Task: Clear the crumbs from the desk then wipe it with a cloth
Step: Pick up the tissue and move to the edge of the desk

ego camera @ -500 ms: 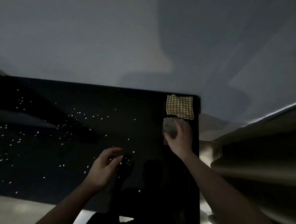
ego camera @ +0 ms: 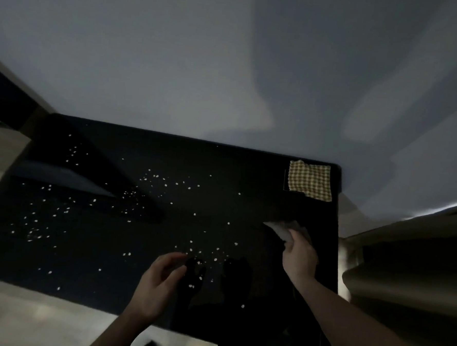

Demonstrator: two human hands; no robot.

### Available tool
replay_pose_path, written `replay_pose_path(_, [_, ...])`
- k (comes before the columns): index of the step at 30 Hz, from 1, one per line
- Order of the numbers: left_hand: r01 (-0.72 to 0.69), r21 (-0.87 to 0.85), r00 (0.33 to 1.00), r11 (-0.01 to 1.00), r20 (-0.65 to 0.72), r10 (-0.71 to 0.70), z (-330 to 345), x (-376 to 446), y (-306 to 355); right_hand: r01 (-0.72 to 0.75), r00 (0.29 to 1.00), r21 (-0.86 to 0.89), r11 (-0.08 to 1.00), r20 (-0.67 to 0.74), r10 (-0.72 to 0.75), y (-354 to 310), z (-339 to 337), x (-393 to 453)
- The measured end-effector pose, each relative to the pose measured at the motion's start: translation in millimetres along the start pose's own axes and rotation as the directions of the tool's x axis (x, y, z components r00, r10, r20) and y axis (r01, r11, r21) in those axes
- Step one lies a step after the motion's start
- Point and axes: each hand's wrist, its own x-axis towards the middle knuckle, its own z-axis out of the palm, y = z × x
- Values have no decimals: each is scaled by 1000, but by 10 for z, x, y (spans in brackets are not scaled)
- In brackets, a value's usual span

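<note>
A dim room w/ a pale wall (ego camera: 175, 62) is standing behind a black desk (ego camera: 222, 172), and the light is very low. Small white crumbs (ego camera: 152, 180) are lying scattered over most of the desk, thick on the left and middle, and some more near the front edge btwn the two hands. A yellow checked cloth (ego camera: 310, 179) is lying flat at the far right corner of the desk, apart from both hands. The right hand (ego camera: 299, 257) is grasping a pale crumpled cloth (ego camera: 280, 229) near the right edge of the desk, fingers curled around it; the cloth is sticking out to the left of the fingers, and I cannot tell if it is touching the surface. The left hand (ego camera: 159, 283) is hovering over the near part of the desk, fingers loosely curved and holding nothing, just beside some crumbs. Light floor (ego camera: 12, 314) is showing in front of the desk, approx. at the near left.
</note>
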Motion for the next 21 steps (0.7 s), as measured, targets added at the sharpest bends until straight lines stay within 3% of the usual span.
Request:
replay_pose_path(3, [-6,14,1000,1000,24,6,-333,-94,-131,-177,978,282,943,153,138,-549,-63,-463])
replay_pose_path(6, [-42,-11,998,999,37,42,-756,-235,-274,-209,974,458,864,179,141,-1103,6,-1052])
replay_pose_path(11, [-83,-4,996,997,26,83,-1665,-598,-707,-303,949,493,816,234,211,-1871,418,-1997])
replay_pose_path(16, [-64,21,998,998,-6,64,-2596,-863,-1231,-298,948,547,782,267,174,-2486,756,-2605])
replay_pose_path(21, [-67,-42,997,997,-47,65,-3144,-1008,-1494,-255,965,590,767,204,164,-2864,957,-3039])
